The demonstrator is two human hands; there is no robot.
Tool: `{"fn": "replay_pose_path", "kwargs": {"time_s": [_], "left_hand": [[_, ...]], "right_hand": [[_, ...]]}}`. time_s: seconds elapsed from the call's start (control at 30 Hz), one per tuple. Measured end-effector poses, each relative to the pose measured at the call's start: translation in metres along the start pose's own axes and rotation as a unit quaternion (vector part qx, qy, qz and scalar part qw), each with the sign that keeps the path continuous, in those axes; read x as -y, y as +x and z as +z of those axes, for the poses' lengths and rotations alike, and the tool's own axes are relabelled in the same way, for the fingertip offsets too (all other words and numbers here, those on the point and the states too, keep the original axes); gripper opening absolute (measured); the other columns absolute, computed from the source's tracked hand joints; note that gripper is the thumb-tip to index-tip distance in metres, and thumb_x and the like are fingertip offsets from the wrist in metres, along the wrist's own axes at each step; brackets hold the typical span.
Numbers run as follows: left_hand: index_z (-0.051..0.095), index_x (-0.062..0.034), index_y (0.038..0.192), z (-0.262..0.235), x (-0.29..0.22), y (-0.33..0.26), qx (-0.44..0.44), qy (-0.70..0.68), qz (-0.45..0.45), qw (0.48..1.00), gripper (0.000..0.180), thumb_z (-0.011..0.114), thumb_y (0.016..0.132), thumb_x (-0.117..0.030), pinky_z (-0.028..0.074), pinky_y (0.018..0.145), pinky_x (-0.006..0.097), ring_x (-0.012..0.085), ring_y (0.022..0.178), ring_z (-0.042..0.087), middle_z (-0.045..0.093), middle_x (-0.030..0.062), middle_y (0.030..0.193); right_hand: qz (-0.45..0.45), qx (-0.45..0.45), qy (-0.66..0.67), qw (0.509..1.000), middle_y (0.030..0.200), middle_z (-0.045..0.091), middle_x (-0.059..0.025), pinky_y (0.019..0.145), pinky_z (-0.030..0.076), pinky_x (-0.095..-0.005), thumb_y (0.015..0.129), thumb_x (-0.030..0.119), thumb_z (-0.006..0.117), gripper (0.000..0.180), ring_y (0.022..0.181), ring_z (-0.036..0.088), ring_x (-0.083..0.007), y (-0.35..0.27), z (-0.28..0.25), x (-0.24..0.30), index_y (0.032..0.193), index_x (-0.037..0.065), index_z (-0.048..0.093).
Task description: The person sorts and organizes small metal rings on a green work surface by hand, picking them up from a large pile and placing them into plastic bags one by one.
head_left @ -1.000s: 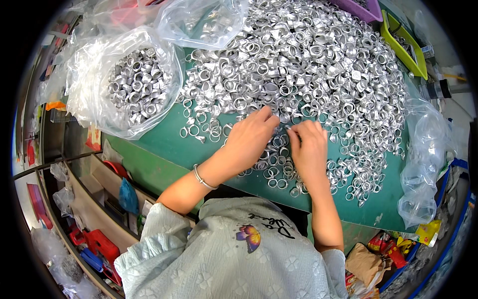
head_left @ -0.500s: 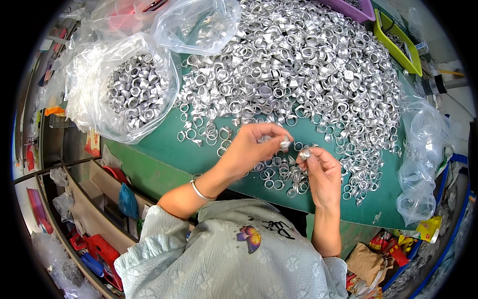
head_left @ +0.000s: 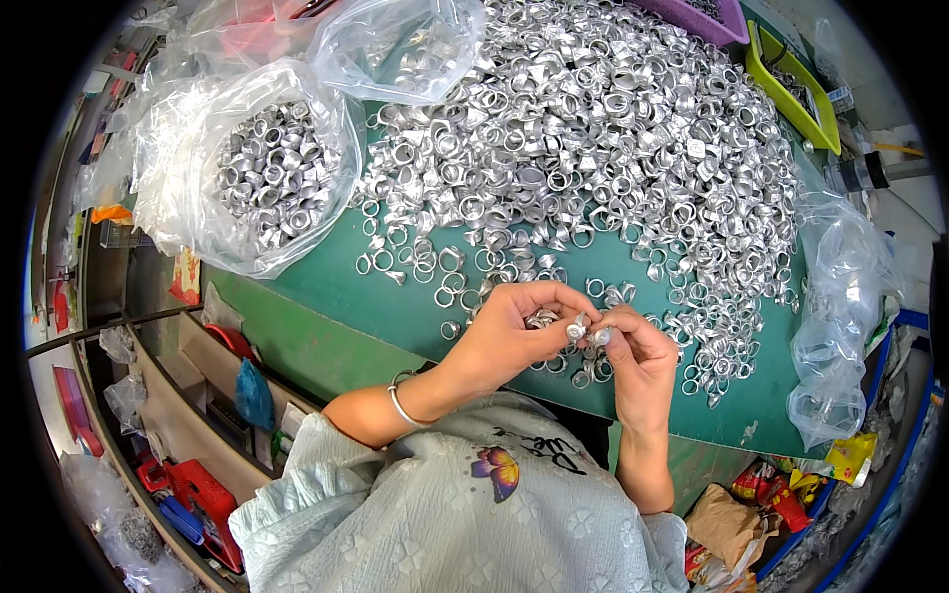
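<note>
My left hand (head_left: 512, 331) is closed over a few silver rings (head_left: 542, 318), with one silver ring (head_left: 576, 330) pinched at the thumb and fingertip. Facing it, my right hand (head_left: 643, 368) pinches another silver ring (head_left: 600, 337) between thumb and fingers. The two sets of fingertips nearly meet over the front of the green table (head_left: 415, 321). Loose rings lie just beneath and beyond the hands. Farther back spreads a big heap of silver rings (head_left: 613, 128). To the left, a clear plastic bag (head_left: 336, 212) stands open with darker rings (head_left: 277, 173) inside.
A second clear bag (head_left: 395, 74) lies at the back left. Purple (head_left: 707, 20) and yellow-green baskets (head_left: 796, 94) stand at the back right. Crumpled clear plastic (head_left: 830, 326) hangs along the right edge. Drawers (head_left: 222, 395) sit at the lower left, and a brown paper bag (head_left: 732, 519) lies low on the right.
My left hand has moved nearer and to the right, bringing its ring close to the one in my right hand. The right hand has shifted slightly nearer.
</note>
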State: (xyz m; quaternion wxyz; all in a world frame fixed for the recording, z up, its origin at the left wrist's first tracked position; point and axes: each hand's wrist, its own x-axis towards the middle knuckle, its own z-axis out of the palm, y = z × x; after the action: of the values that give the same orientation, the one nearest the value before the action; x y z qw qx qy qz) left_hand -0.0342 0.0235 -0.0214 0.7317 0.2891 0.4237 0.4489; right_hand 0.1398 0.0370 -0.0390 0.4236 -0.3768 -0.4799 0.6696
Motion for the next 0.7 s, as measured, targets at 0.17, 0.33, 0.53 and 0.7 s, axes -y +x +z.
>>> {"fn": "replay_pose_path", "kwargs": {"time_s": [0.17,0.33,0.53,0.7], "left_hand": [[0.064,-0.0004,0.098,0.001,-0.001,-0.001,-0.013,0.041,0.023,0.999,0.014,0.061,0.087,-0.008,0.036,0.052,0.016,0.002,0.063,0.048,0.061,0.0016,0.078],[0.065,-0.001,0.096,0.001,0.001,-0.001,-0.009,0.09,0.062,0.994,0.013,0.062,0.087,-0.009,0.038,0.053,0.017,0.0022,0.063,0.048,0.06,0.0007,0.078],[0.062,0.0008,0.103,-0.001,0.007,0.0,0.007,0.0,0.002,1.0,0.018,0.059,0.089,-0.01,0.035,0.05,0.018,0.0022,0.059,0.042,0.059,0.0014,0.077],[0.059,0.0035,0.106,-0.013,0.015,0.01,0.007,-0.197,-0.136,0.971,0.023,0.054,0.093,-0.015,0.032,0.047,0.018,0.004,0.055,0.038,0.059,0.0036,0.079]], "right_hand": [[-0.012,0.003,-0.031,0.999,0.087,0.061,-0.0081,0.071,0.042,-0.0237,0.087,0.001,0.056,0.01,0.079,0.054,-0.0128,-0.002,0.003,0.004,0.093,-0.005,0.064],[-0.031,0.006,-0.045,0.999,0.087,0.061,-0.008,0.07,0.042,-0.0239,0.087,0.0,0.056,0.011,0.079,0.054,-0.013,-0.002,0.004,0.007,0.093,-0.004,0.064],[-0.04,-0.009,-0.072,0.997,0.085,0.062,-0.0077,0.067,0.042,-0.0244,0.084,-0.002,0.058,0.01,0.076,0.055,-0.0137,-0.004,0.004,0.004,0.09,-0.003,0.066],[-0.066,-0.064,-0.211,0.973,0.082,0.063,-0.008,0.065,0.042,-0.0251,0.081,-0.004,0.06,0.009,0.073,0.055,-0.0162,0.001,0.006,0.001,0.087,-0.003,0.066]]}}
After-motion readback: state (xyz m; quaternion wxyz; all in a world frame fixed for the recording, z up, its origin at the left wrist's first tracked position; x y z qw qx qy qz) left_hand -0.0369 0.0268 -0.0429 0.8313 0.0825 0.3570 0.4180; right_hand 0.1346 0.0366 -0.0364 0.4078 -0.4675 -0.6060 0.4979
